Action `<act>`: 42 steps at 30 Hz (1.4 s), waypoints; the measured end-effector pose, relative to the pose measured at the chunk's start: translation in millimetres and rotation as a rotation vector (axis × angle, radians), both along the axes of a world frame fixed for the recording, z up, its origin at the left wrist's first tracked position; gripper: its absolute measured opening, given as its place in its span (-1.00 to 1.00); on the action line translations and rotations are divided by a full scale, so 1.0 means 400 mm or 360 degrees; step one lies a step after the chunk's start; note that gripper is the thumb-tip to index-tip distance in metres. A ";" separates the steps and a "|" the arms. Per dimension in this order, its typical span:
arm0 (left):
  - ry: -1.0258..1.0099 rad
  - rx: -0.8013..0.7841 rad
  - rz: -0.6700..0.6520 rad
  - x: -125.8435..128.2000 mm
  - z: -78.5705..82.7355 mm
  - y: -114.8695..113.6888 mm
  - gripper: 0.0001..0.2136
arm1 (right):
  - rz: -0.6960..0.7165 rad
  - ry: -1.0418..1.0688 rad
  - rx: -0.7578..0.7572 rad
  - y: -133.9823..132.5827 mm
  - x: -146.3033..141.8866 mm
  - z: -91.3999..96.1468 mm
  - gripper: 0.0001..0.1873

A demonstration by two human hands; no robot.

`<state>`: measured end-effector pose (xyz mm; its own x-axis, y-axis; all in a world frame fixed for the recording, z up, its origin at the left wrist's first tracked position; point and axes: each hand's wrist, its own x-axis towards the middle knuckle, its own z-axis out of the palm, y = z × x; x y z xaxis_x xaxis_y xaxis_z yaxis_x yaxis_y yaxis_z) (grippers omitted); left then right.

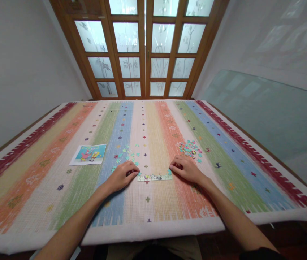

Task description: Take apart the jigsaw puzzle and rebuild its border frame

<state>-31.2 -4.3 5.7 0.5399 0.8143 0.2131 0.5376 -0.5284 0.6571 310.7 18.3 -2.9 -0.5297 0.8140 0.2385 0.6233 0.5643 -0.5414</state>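
Note:
An assembled strip of jigsaw puzzle lies flat on the striped tablecloth in front of me, one row of joined pieces with a straight lower edge. At its left end my left hand pinches a small teal puzzle piece between thumb and forefinger. Past the right end, my right hand has its fingertips closed on another teal puzzle piece, partly covered by the fingers. Whether either piece is joined to the strip, I cannot tell. Scattered teal pieces lie beyond my left hand.
A heap of mixed loose pieces sits beyond my right hand. To the left lies a printed cartoon picture. The striped tablecloth covers the table to its front edge. Wooden glazed doors stand behind, with walls on both sides.

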 end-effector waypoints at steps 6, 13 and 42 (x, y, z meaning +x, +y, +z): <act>0.0038 0.0021 0.0006 0.004 0.004 -0.004 -0.85 | -0.0007 -0.0012 0.0007 0.000 0.001 0.001 -0.79; 0.0089 0.0049 -0.0030 0.004 0.005 -0.004 -0.82 | -0.0011 -0.0015 -0.0014 -0.002 -0.002 0.010 -0.78; 0.0075 0.0068 -0.0034 0.003 0.013 -0.012 -0.87 | 0.0192 -0.0078 -0.0167 -0.018 0.015 0.030 -0.79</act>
